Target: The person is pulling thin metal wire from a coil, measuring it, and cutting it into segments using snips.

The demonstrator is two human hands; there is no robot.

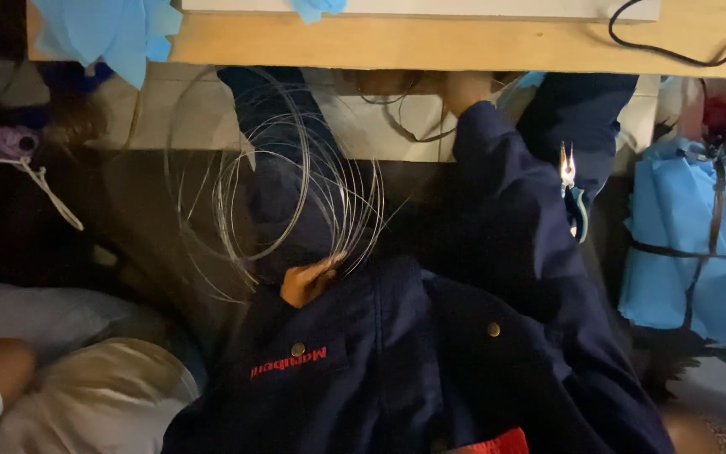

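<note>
Wire coil (pixel 283 189), thin and springy, hangs in loose loops below the wooden worktop (pixel 430 44) in the head view. I judge the step in hand to be gathering those loops. Any further handling calls for keeping them bunched so they don't spring apart. My left hand (pixel 308 282) has its grip pinched together on the lower strands. My right hand (pixel 464 88) reaches up beside the worktop edge, and I cannot tell whether its grip is closed or holds anything. Pliers (pixel 566 168) hang near a blue cloth bundle (pixel 691 244).
</note>
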